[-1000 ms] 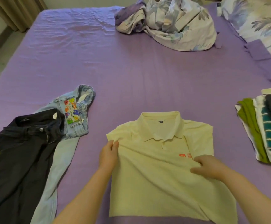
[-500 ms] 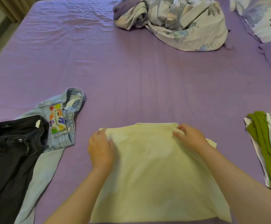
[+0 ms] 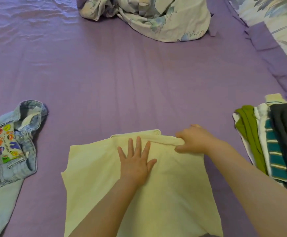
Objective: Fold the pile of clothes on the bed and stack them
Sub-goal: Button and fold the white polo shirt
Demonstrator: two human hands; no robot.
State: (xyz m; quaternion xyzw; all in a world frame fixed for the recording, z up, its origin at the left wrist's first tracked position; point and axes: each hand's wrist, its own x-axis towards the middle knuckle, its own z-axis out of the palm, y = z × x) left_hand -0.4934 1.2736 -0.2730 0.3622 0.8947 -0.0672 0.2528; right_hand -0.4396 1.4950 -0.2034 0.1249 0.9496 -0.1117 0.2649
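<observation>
Pale yellow shirt (image 3: 165, 185) lies folded on the purple bed (image 3: 122, 74) right in front of me. My left hand (image 3: 135, 161) presses flat on it, fingers spread; my right hand (image 3: 193, 140) pinches its top edge. Folded stack (image 3: 267, 144) sits off right, jeans (image 3: 18, 144) left.

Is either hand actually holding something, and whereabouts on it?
The right hand pinches the pale yellow shirt at its far right edge. The left hand only lies flat and open on the shirt's middle.
</observation>
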